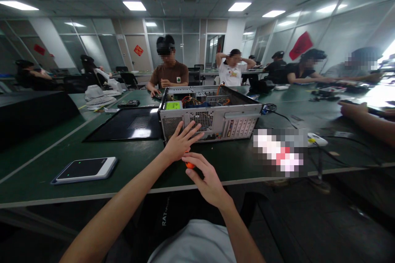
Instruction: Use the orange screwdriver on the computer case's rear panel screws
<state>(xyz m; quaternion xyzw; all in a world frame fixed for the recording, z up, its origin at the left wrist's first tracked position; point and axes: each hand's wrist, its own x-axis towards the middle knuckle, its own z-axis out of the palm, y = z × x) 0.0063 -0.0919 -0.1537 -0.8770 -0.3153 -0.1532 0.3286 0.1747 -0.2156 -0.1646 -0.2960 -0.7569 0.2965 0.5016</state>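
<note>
From afar I see the computer case (212, 111) at one o'clock from the hands, its near panel (217, 122) running long from nine to three, the left hand (182, 146) nearer and splayed wide, the right hand (207, 176) holding an orange handle (190, 165) at five o'clock from it

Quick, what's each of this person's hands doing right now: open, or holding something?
Left hand: open and spread over the rear of the computer case; contact is hard to tell.
Right hand: closed, holding an orange handle.
</note>
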